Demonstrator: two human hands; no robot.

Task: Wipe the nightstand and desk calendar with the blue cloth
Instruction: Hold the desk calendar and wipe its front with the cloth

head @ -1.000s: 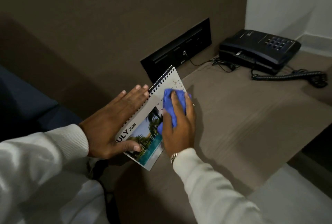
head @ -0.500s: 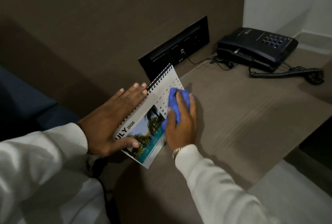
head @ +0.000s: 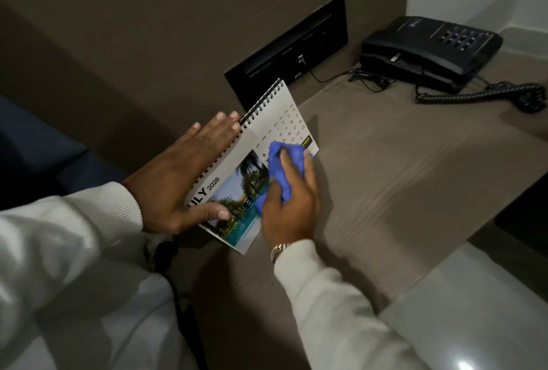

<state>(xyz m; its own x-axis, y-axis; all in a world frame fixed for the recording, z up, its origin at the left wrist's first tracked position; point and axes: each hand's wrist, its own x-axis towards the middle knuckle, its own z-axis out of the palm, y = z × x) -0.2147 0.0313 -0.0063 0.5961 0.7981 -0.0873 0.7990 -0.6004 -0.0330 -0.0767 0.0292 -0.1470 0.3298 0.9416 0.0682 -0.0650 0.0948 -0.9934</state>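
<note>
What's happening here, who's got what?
A person is wiping a desk calendar with a blue cloth. The left hand steadies the calendar, fingers flat behind it and thumb across the front. The right hand grips the bunched cloth and presses it on the July page, where the photo meets the date grid. The calendar is at the near left of the nightstand. A black phone sits at the far end.

- The desk calendar (head: pixel 268 123) reads "ULY 2026" near its left edge; the left hand (head: pixel 184 174) covers the first letter.
- Its far right grid shows dates, among them 17, 18, 24 and 25.
</note>
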